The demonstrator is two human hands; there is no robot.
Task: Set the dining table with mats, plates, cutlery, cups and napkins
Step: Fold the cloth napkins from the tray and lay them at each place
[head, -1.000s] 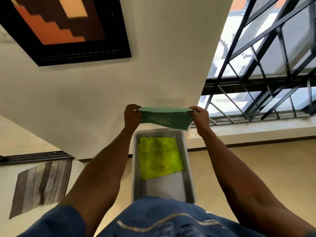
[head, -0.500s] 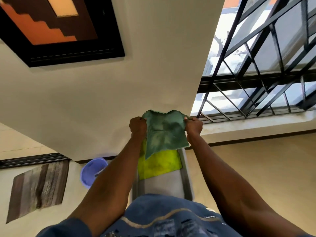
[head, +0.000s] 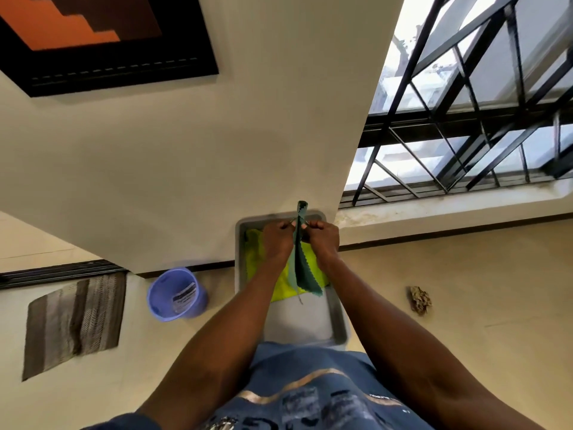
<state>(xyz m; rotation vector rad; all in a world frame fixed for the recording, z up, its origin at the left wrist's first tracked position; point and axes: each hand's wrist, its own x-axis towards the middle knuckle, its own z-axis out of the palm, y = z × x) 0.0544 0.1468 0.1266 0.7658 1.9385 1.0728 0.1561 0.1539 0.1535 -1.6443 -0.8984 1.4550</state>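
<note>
Napkin-folding is the step in hand, as I judge it: the green napkin [head: 300, 268] is hanging doubled, its two halves lying face to face with the pinked edges roughly matched, directly over the grey tray [head: 336, 308] in front of the person's blue shirt [head: 307, 395]. The left hand [head: 277, 240] and right hand [head: 322, 238] are meeting knuckle to knuckle just beyond that. Each has its fingers curled and is pinching the napkin's upper edge between thumb and fingers, so the cloth is passing up between the two hands and poking out above them while the rest is dangling toward the body. Under it, a yellow-green cloth [head: 279, 287] is lying flat in the tray's far half, apparently not touching the napkin. The next move probably calls for squaring the corners, then folding again or carrying the napkin off, since no dining surface is showing in this view. Farther off, a lilac bucket [head: 176, 294] is standing on the floor to the left of the tray, near a striped rug [head: 73, 324], and a window with black bars [head: 465, 97] is filling the far right.
</note>
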